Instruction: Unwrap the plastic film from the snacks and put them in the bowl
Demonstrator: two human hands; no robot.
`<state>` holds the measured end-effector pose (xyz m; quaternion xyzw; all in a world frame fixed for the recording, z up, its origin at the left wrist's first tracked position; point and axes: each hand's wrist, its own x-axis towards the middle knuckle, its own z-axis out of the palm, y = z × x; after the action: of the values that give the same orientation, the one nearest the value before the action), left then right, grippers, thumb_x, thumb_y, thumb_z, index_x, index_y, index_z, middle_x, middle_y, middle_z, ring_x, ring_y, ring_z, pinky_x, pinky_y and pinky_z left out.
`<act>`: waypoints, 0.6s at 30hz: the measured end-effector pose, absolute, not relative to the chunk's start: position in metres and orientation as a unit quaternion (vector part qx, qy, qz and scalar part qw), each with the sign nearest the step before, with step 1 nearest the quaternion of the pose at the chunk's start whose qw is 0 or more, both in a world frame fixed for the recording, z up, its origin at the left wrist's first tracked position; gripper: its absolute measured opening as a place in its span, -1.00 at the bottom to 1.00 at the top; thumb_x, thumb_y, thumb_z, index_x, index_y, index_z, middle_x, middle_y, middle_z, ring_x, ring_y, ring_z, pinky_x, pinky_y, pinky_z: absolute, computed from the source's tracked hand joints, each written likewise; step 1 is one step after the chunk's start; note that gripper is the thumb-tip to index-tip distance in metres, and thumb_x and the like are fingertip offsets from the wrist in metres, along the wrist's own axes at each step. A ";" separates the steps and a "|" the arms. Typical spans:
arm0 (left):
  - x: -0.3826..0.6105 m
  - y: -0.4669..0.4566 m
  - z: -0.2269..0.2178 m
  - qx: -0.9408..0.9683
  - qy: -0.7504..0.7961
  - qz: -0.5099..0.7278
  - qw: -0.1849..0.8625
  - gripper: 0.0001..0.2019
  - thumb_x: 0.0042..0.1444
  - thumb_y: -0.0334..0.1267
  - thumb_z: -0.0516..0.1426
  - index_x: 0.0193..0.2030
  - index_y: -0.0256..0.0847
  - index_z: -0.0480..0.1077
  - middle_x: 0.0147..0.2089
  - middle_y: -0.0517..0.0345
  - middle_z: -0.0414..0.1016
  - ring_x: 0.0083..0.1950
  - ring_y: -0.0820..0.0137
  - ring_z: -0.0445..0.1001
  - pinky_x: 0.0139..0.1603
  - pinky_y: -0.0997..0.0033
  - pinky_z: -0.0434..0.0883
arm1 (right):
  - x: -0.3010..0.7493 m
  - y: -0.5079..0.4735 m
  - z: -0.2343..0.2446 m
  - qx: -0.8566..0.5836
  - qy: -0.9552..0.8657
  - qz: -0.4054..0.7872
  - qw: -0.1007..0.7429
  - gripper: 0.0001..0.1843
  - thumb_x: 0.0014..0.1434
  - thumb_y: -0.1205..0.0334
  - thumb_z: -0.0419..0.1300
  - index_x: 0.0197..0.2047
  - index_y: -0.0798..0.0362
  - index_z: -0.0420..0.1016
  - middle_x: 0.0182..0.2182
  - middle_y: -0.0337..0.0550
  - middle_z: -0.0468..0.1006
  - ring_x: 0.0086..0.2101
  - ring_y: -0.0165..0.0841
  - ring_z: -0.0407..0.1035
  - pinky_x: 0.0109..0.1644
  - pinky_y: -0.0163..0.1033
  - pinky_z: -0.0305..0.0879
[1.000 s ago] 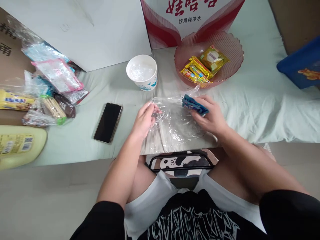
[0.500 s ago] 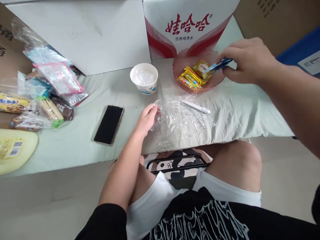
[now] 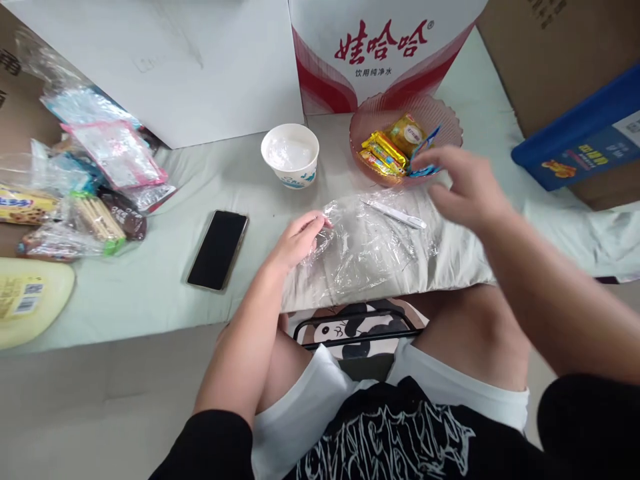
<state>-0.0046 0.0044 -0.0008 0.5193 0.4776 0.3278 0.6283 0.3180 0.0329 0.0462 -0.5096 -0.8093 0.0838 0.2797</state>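
My left hand (image 3: 301, 239) has its fingers closed on the left edge of a clear plastic bag (image 3: 357, 250) lying spread on the cloth. Across the bag's upper right rests a slim white stick-like item (image 3: 397, 215), its kind unclear. My right hand (image 3: 463, 187) hovers at the near right rim of a pink ribbed bowl (image 3: 367, 120), fingers apart with nothing between them. Yellow snack packets (image 3: 385, 153) fill the bowl's left and middle. A blue packet (image 3: 426, 143) leans inside its right side, partly behind my fingers.
A white paper cup (image 3: 291, 160) stands left of the bowl, and a phone (image 3: 218, 250) lies nearer. Snack packages (image 3: 113, 157) are heaped at left beside a pale yellow container (image 3: 33, 303). White boxes (image 3: 385, 40) form the back; a blue package (image 3: 583, 143) leans right.
My right hand has let go of the blue packet, which now rests in the bowl, and has moved down toward me. My left hand has barely moved.
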 end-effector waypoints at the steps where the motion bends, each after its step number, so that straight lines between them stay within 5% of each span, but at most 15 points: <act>1: -0.005 0.004 0.000 0.523 0.470 0.325 0.633 -0.69 0.19 0.06 0.22 -0.28 -0.18 0.49 -0.08 0.06 0.59 -0.59 0.64 0.10 -0.60 0.46 0.06 | 0.308 0.017 0.034 -0.504 -0.800 0.095 0.310 -0.51 0.03 0.46 0.11 0.02 -0.06 0.53 -0.05 -0.10 0.66 -0.03 -0.16 0.55 0.13 0.04 0.50; 8: -0.012 -0.004 0.000 0.479 0.387 0.257 0.745 -0.69 0.06 0.01 0.22 -0.45 -0.22 0.47 0.01 -0.14 0.67 -0.66 0.71 -0.06 -0.67 0.47 -0.16 | 0.279 -0.011 -0.036 -0.532 -0.731 0.145 0.401 -0.19 0.07 0.17 0.25 0.39 -0.03 0.20 0.19 0.13 0.42 0.11 -0.05 0.42 0.10 0.15 0.48; 12: -0.012 -0.004 0.002 0.451 0.344 0.207 0.797 -0.57 -0.05 0.13 0.28 -0.58 -0.22 0.40 -0.10 -0.26 0.71 -0.71 0.72 -0.11 -0.71 0.47 -0.25 | 0.276 -0.006 -0.025 -0.484 -0.753 0.217 0.389 -0.29 0.13 -0.14 0.30 0.29 -0.07 0.36 0.29 0.13 0.35 0.31 0.03 0.25 0.31 0.26 0.32; 15: -0.013 0.002 0.002 0.444 0.342 0.208 0.802 -0.53 -0.08 0.19 0.29 -0.61 -0.21 0.37 -0.13 -0.20 0.72 -0.73 0.72 -0.11 -0.72 0.47 -0.27 | 0.268 -0.007 -0.016 -0.464 -0.732 0.299 0.399 -0.58 0.26 -0.26 0.20 -0.13 -0.08 0.52 0.09 0.00 0.56 0.23 -0.02 0.38 0.29 0.24 0.34; 18: -0.019 0.010 0.000 0.475 0.384 0.253 0.750 -0.63 -0.08 0.10 0.33 -0.50 -0.18 0.44 -0.07 -0.11 0.70 -0.69 0.70 0.04 -0.71 0.49 -0.05 | 0.266 -0.008 -0.017 -0.508 -0.649 0.354 0.441 -0.55 0.32 -0.28 0.13 -0.27 -0.06 0.42 -0.34 -0.14 0.59 -0.24 -0.21 0.56 -0.14 -0.02 0.52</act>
<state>-0.0188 0.0098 -0.0003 0.4752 0.3840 0.2534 0.7500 0.2664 -0.0082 -0.0167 -0.5081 -0.6495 0.3539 0.4414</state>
